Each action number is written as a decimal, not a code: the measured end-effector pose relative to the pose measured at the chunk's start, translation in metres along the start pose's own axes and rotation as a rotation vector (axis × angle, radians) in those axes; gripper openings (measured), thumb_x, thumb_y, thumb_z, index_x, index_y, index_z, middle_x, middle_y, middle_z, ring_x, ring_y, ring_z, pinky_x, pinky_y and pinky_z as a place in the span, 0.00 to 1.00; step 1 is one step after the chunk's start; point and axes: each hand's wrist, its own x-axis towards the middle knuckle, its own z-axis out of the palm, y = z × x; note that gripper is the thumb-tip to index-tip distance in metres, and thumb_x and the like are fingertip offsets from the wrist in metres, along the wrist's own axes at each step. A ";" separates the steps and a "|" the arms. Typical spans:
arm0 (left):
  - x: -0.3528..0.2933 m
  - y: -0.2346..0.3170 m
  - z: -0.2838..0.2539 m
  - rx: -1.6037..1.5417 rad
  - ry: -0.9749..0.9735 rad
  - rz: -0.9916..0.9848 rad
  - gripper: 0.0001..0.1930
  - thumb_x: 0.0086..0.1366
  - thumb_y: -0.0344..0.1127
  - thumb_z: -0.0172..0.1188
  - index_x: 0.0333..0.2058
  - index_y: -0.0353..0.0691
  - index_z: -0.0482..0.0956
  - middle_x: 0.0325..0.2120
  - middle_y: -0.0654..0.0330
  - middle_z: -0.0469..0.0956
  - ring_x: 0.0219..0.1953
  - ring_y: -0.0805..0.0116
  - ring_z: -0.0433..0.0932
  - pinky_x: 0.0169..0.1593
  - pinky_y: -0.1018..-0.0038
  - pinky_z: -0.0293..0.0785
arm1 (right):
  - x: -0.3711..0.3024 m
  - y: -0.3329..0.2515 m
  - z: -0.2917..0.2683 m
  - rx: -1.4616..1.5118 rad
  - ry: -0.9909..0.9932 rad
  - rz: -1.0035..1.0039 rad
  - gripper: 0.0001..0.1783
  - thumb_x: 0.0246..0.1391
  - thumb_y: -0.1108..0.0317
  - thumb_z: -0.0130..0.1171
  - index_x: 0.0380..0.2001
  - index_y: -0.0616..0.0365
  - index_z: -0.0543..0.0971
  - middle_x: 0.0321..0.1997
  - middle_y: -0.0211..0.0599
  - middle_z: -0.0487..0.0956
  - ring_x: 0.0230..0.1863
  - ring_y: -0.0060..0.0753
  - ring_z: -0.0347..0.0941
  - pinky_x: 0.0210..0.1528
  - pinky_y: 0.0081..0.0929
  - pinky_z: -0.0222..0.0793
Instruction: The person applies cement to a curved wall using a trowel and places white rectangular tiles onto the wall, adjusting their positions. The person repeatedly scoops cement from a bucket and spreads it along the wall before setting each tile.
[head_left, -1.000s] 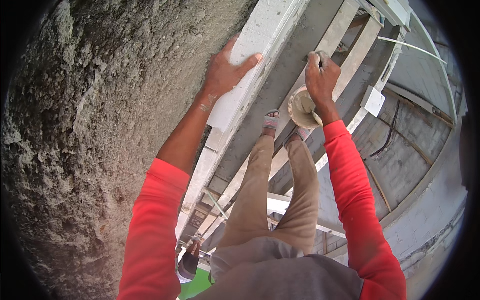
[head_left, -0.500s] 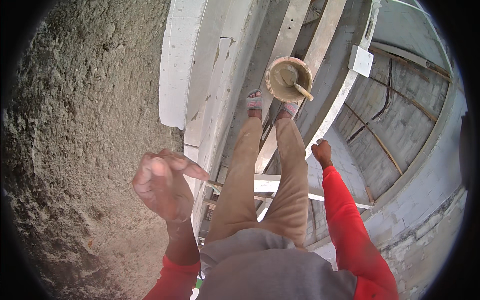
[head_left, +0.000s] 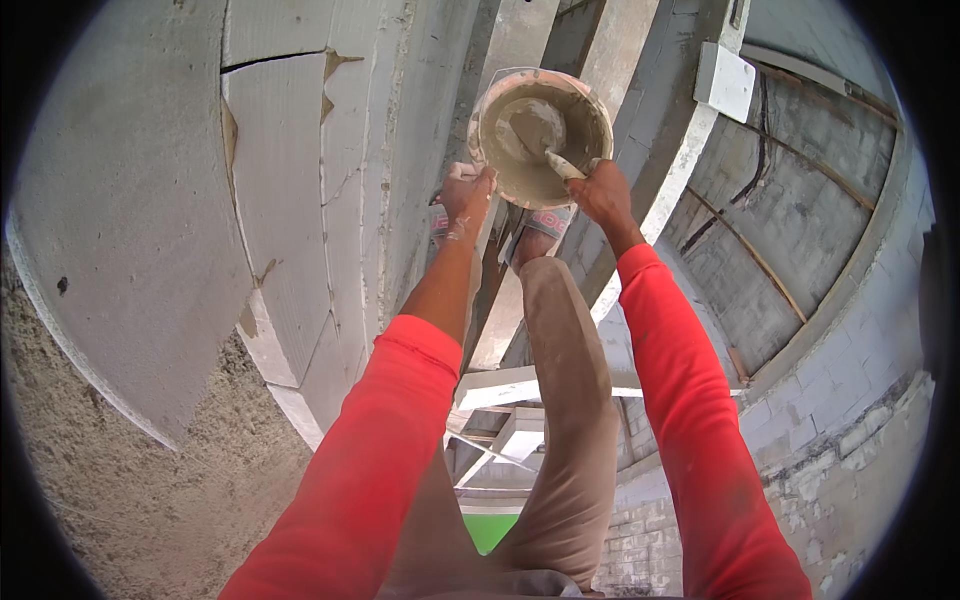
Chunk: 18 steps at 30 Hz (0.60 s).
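Head view: The bucket [head_left: 600,110] is sitting above the planks [head_left: 622,45], near the feet [head_left: 537,247]. The left hand [head_left: 466,194] is pinching its near-left rim; the right hand [head_left: 602,193] is gripping the trowel [head_left: 566,167]. Good control is depending on steadying the rim while sweeping the blade through the wet mix [head_left: 512,172].

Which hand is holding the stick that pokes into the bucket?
The right hand: it grips the pale handle slanting into the bucket. The left hand is at the bucket's left edge instead.
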 end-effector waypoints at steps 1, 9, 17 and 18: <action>0.002 0.006 0.004 0.065 -0.012 0.092 0.37 0.62 0.49 0.77 0.61 0.26 0.80 0.35 0.50 0.90 0.35 0.57 0.88 0.47 0.61 0.84 | 0.003 -0.017 0.000 -0.050 -0.046 0.013 0.26 0.51 0.56 0.72 0.44 0.70 0.87 0.46 0.68 0.88 0.53 0.67 0.86 0.53 0.53 0.81; -0.052 0.112 0.037 0.307 -0.068 0.148 0.21 0.57 0.39 0.75 0.47 0.34 0.90 0.34 0.51 0.90 0.36 0.58 0.89 0.47 0.62 0.84 | -0.049 -0.068 -0.069 -0.361 -0.187 -0.181 0.23 0.52 0.59 0.70 0.45 0.67 0.88 0.46 0.60 0.89 0.52 0.63 0.86 0.53 0.52 0.81; -0.281 0.192 -0.084 0.490 -0.025 0.485 0.22 0.60 0.37 0.75 0.50 0.29 0.88 0.54 0.47 0.84 0.54 0.58 0.86 0.54 0.64 0.84 | -0.212 -0.109 -0.153 -0.461 -0.032 -0.348 0.20 0.47 0.59 0.75 0.38 0.64 0.86 0.37 0.56 0.88 0.44 0.61 0.87 0.50 0.51 0.83; -0.306 0.201 -0.089 0.476 -0.022 0.442 0.22 0.60 0.37 0.75 0.50 0.29 0.88 0.56 0.47 0.82 0.56 0.57 0.85 0.55 0.64 0.84 | -0.237 -0.120 -0.154 -0.448 -0.004 -0.394 0.21 0.46 0.58 0.76 0.38 0.64 0.86 0.36 0.56 0.88 0.43 0.60 0.87 0.50 0.51 0.83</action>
